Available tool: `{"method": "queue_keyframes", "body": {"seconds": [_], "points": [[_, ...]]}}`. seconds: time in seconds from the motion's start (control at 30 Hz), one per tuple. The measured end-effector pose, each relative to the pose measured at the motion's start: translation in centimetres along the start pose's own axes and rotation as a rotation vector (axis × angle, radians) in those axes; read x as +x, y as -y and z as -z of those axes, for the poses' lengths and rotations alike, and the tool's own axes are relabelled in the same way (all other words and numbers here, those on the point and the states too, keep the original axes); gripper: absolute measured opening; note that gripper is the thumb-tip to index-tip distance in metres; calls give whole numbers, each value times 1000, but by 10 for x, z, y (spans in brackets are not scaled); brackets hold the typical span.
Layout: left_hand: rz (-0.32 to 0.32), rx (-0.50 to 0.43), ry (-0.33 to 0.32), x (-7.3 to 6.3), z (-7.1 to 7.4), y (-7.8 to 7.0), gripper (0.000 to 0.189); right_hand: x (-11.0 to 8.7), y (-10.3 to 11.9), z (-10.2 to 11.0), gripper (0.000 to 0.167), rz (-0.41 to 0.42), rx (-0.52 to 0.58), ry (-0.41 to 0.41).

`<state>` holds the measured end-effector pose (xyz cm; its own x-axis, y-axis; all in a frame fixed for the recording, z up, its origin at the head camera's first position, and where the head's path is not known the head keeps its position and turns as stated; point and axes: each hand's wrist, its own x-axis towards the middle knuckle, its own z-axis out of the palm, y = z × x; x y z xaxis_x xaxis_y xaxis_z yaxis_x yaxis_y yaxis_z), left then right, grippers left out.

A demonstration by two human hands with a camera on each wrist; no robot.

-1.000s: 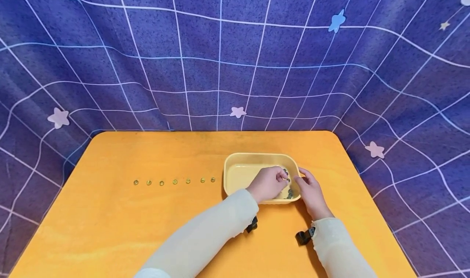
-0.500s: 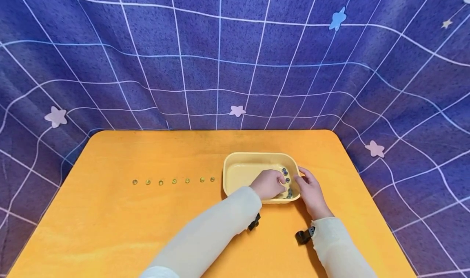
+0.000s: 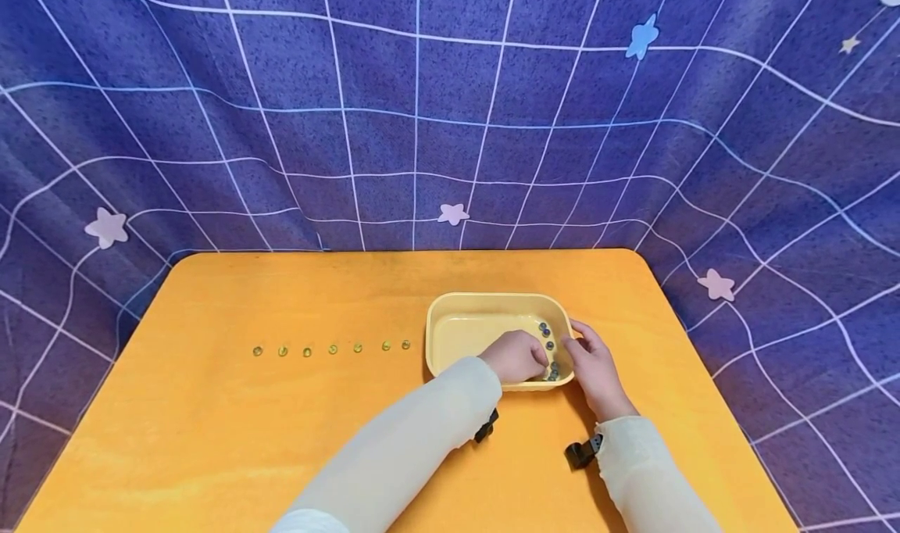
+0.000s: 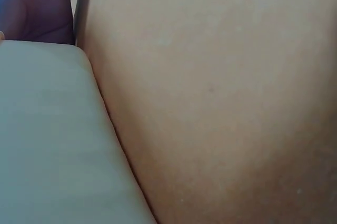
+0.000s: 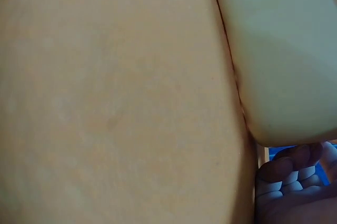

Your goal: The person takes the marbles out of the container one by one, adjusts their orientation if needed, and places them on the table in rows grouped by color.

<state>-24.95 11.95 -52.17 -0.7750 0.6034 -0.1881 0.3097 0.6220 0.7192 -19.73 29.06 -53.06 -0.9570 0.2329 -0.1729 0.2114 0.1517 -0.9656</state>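
Note:
A yellow plastic bin (image 3: 485, 304) stands on the right half of the table. My left hand (image 3: 516, 356) reaches down into it with curled fingers, the tips close to several small dark glassy marbles (image 3: 554, 367) by the right wall. Whether a marble is between those fingertips is hidden. My right hand (image 3: 596, 369) grips the bin's right rim, thumb at the rim and fingers outside. In the right wrist view, the fingers of the right hand (image 5: 292, 182) curl beside the bin wall (image 5: 284, 60). The left wrist view has the bin wall (image 4: 47, 129) and part of the left hand (image 4: 39, 13) in shadow.
Left of the bin, several yellow-green glassy marbles (image 3: 333, 349) lie spaced in a row on the orange table (image 3: 211, 439). A blue curtain (image 3: 380, 142) with a grid and stars hangs behind and at both sides.
My left hand has moved slightly down and its fingers have curled in, away from the upper marbles, which now show more fully. The right hand stays on the rim.

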Motion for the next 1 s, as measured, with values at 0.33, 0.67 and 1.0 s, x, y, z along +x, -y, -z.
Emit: {"method": "queue_keyframes", "body": {"seconds": [0.33,0.67,1.0], "points": [[-68,52,117,7,-1,1,18,1,-2,1,44,-21,-25,14],[-83,95,111,4,3,-5,22,0,0,1,45,-11,-12,12],[-64,124,150,3,5,-9,25,-2,5,1,46,-24,-1,13]]}}
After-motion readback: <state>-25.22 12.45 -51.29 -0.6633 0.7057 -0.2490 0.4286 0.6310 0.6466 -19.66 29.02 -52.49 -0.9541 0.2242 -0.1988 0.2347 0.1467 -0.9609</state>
